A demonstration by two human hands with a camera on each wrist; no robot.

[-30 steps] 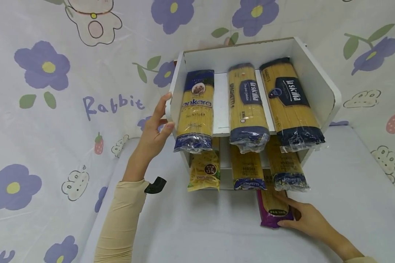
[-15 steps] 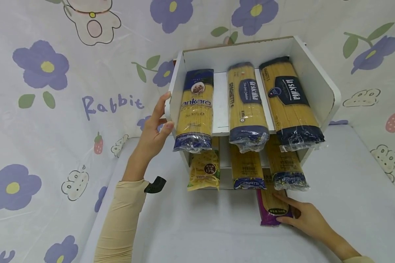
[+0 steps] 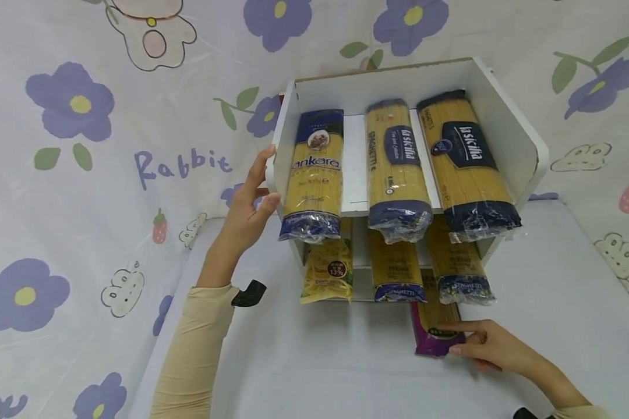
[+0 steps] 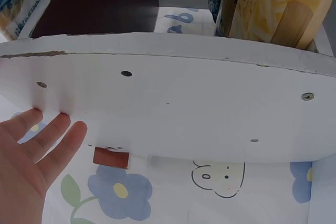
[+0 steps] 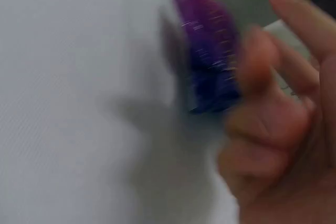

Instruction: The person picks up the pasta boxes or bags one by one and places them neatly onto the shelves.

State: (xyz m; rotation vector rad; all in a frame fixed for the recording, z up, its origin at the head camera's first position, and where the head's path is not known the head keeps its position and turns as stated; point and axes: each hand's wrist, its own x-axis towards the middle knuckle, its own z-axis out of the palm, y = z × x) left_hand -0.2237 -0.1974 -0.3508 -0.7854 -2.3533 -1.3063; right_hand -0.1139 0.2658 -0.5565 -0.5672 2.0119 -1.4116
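Observation:
My left hand (image 3: 243, 218) is at the left side panel of the white two-tier shelf (image 3: 353, 169). In the left wrist view, its fingers (image 4: 62, 121) rest nearly straight against the outer side panel (image 4: 173, 108). On the bottom level lies a purple-ended pack of spaghetti (image 3: 434, 340), partly hidden under the upper tiers. At its front right corner is my right hand (image 3: 498, 346), index finger stretched over the pack, thumb near its purple end and the other fingers loosely bent. The right wrist view, somewhat blurred, shows the purple pack (image 5: 210, 51) beyond my fingers, with no grip on it.
The top tier carries an Ankara spaghetti pack (image 3: 314, 174) and two La Sicilia packs (image 3: 398, 169). Below are a yellow pasta bag (image 3: 327, 273) and two more spaghetti packs (image 3: 395, 267), their ends jutting past the shelf front. A patterned sheet (image 3: 110, 215) hangs behind.
The purple-ended spaghetti pack has slid slightly inward under the shelf. My right hand has loosened from its sides and drawn back a little to the right. The left hand stays on the panel.

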